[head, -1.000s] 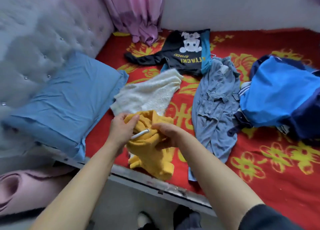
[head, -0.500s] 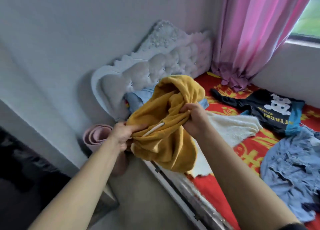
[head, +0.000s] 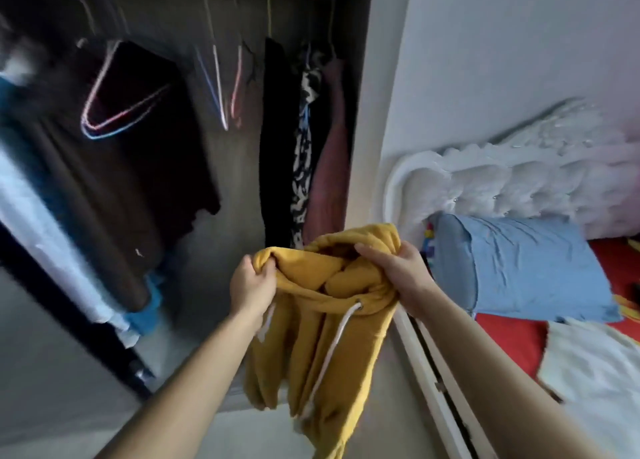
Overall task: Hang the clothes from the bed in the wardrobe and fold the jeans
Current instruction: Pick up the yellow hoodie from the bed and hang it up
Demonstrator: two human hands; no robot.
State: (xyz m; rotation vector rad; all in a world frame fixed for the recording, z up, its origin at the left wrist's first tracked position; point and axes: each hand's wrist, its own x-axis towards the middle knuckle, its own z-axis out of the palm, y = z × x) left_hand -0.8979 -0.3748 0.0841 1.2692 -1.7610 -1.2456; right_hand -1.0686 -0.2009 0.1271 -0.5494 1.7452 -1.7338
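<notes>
A mustard-yellow hoodie [head: 311, 348] with white drawstrings hangs in mid-air in front of me. My left hand [head: 251, 284] grips its left neck edge and my right hand [head: 398, 273] grips the hood's right edge, holding the opening spread. Behind it stands the open wardrobe [head: 221, 181], dark inside. Several empty hangers [head: 221, 88] dangle from its rail, and another pink-and-blue hanger [head: 110, 112] hangs further left. On the right is the bed [head: 512, 341] with its red sheet.
Dark, patterned and pink garments [head: 304, 154] hang at the wardrobe's right side. A blue pillow [head: 526, 268] leans on the white tufted headboard [head: 512, 178]. A white garment [head: 595, 372] lies on the bed. The bed's frame edge [head: 436, 382] runs beside my right arm.
I have turned left from the bed to face the wardrobe, carrying the yellow hoodie. Both hands now hold its neck opening spread apart.
</notes>
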